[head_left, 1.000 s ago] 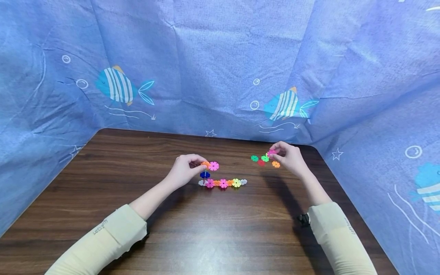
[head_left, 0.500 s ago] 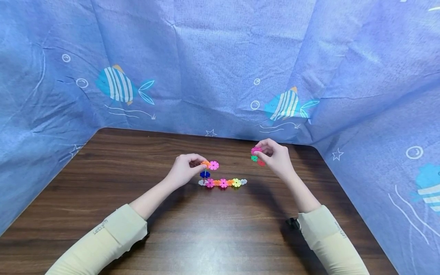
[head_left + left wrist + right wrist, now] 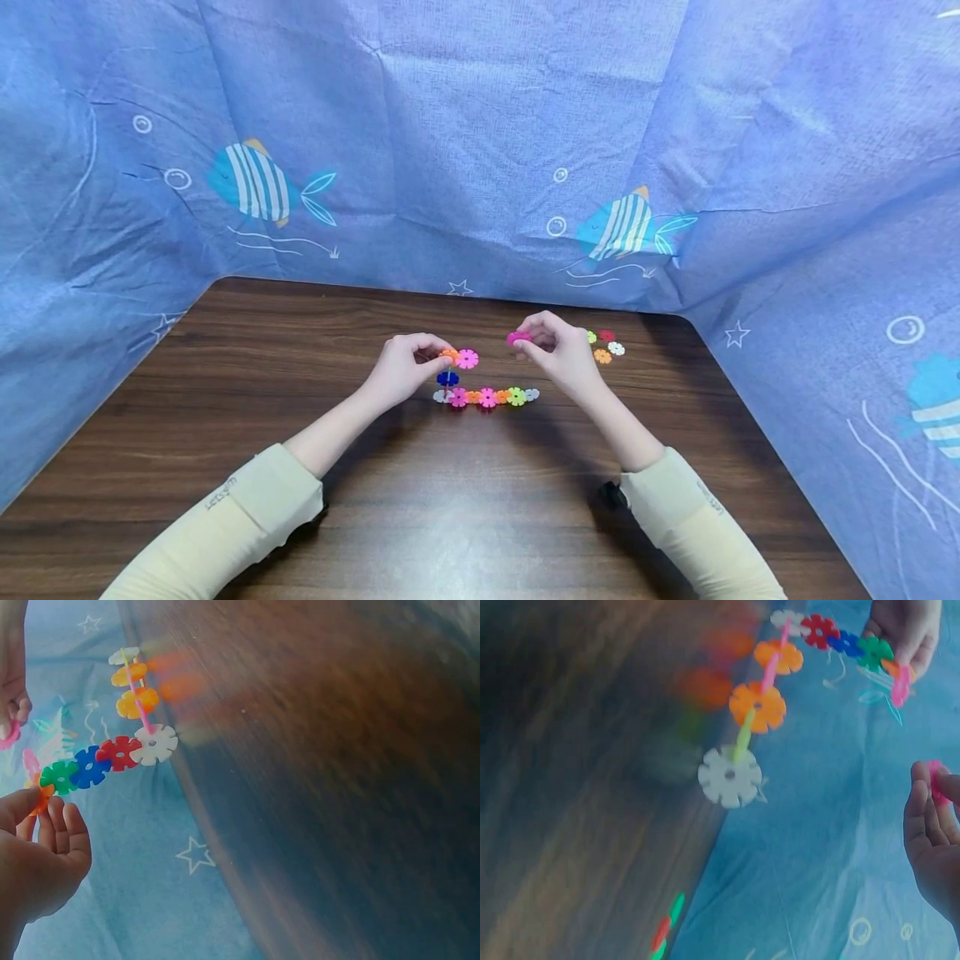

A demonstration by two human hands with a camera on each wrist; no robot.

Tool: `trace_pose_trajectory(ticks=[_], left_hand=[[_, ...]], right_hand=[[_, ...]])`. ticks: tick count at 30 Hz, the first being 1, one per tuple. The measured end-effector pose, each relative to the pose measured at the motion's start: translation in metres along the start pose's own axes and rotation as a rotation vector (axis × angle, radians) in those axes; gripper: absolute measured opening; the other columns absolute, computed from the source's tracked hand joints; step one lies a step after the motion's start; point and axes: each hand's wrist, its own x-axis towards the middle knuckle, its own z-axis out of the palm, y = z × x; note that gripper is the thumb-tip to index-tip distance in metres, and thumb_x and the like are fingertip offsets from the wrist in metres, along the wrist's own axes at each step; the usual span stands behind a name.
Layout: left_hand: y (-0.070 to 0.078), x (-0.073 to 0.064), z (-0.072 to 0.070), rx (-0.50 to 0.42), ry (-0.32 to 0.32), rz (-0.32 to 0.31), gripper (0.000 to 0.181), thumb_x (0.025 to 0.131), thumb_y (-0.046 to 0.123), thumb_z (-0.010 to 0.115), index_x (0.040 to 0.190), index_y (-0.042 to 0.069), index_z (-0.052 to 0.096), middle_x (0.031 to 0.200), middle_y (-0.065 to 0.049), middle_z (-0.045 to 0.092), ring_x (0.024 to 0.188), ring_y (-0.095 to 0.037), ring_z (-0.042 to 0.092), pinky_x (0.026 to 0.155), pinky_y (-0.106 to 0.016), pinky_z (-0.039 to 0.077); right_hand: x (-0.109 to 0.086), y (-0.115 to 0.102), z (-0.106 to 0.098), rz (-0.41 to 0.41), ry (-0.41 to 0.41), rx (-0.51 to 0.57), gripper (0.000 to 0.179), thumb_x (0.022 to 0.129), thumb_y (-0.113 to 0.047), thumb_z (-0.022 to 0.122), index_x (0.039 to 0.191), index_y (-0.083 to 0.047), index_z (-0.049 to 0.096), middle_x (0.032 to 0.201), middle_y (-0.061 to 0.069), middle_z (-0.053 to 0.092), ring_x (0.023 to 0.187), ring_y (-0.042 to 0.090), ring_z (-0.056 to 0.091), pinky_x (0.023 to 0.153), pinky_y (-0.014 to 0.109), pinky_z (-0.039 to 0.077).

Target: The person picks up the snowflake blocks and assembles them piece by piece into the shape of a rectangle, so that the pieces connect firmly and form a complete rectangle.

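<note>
My left hand (image 3: pixel 405 367) pinches an orange flower-shaped interlocking disc (image 3: pixel 43 796) at the raised end of a linked assembly. Beside it a pink disc (image 3: pixel 467 359) juts out to the right. Green (image 3: pixel 59 778), blue (image 3: pixel 91 768) and red (image 3: pixel 118 754) discs run down in a column to a white corner disc (image 3: pixel 156 745). From that corner a row of pink, orange and yellow-green discs lies along the tabletop, ending in a white disc (image 3: pixel 730 777). My right hand (image 3: pixel 558 354) holds a separate pink disc (image 3: pixel 517 338) between thumb and fingers, apart from the assembly.
Several loose discs lie behind the right hand, among them an orange one (image 3: pixel 603 357), a white one (image 3: pixel 617 348) and a red one (image 3: pixel 607 336). The hand hides part of that group. A blue fish-print cloth (image 3: pixel 480 167) surrounds the dark wooden table (image 3: pixel 300 321).
My right hand has carried the pink disc leftward from the loose discs toward the assembly, and the disc has turned nearly edge-on. The left hand and the assembly have stayed in place.
</note>
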Motion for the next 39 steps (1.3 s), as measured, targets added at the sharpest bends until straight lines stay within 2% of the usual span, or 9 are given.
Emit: trace_pose_trajectory(ticks=[6,10,20,27,32,39], left_hand=[[0.000,0.000,0.001,-0.002,-0.004,0.005,0.009,0.085,0.013,0.071,0.093,0.010,0.073,0.083,-0.001,0.070,0.072,-0.011,0.061,0.065,-0.025,0.051],[0.000,0.000,0.001,-0.008,-0.003,0.008,0.009,0.085,0.012,0.071,0.093,0.010,0.073,0.084,-0.002,0.070,0.073,-0.012,0.061,0.066,-0.025,0.052],[0.001,-0.001,0.001,-0.022,-0.005,0.004,0.009,0.085,0.013,0.071,0.093,0.009,0.073,0.085,-0.003,0.071,0.073,-0.012,0.062,0.066,-0.026,0.052],[0.002,-0.002,0.001,-0.026,0.004,0.004,0.009,0.084,0.013,0.071,0.092,0.009,0.073,0.084,-0.003,0.071,0.072,-0.012,0.062,0.065,-0.024,0.052],[0.003,-0.002,0.001,-0.015,0.012,-0.003,0.011,0.082,0.013,0.074,0.092,0.008,0.074,0.086,-0.004,0.071,0.071,-0.011,0.060,0.062,-0.023,0.050],[0.004,-0.003,0.003,-0.001,0.033,0.009,0.012,0.081,0.014,0.075,0.091,0.008,0.075,0.085,-0.005,0.071,0.069,-0.011,0.059,0.060,-0.023,0.048]], right_hand=[[-0.003,0.001,0.015,0.025,-0.035,0.038,0.015,0.081,0.004,0.070,0.093,0.004,0.060,0.081,0.018,0.071,0.067,0.032,0.068,0.057,0.032,0.056],[-0.005,0.004,0.023,0.035,-0.057,0.063,0.014,0.083,0.002,0.069,0.094,0.004,0.060,0.083,0.019,0.071,0.068,0.030,0.069,0.059,0.028,0.056],[-0.006,0.006,0.037,0.000,-0.112,0.150,0.015,0.082,0.007,0.067,0.093,0.008,0.057,0.083,0.022,0.069,0.071,0.034,0.069,0.062,0.029,0.056],[-0.006,0.035,0.049,0.053,-0.096,0.187,0.016,0.082,0.001,0.070,0.093,0.002,0.059,0.083,0.017,0.070,0.072,0.029,0.070,0.064,0.037,0.057],[-0.008,0.038,0.050,0.121,-0.048,0.166,0.017,0.080,-0.005,0.073,0.092,-0.003,0.061,0.083,0.013,0.072,0.070,0.027,0.070,0.062,0.034,0.057],[-0.008,0.038,0.051,0.161,-0.037,0.202,0.013,0.080,-0.006,0.073,0.088,-0.002,0.064,0.081,0.015,0.072,0.070,0.038,0.068,0.064,0.049,0.055]])
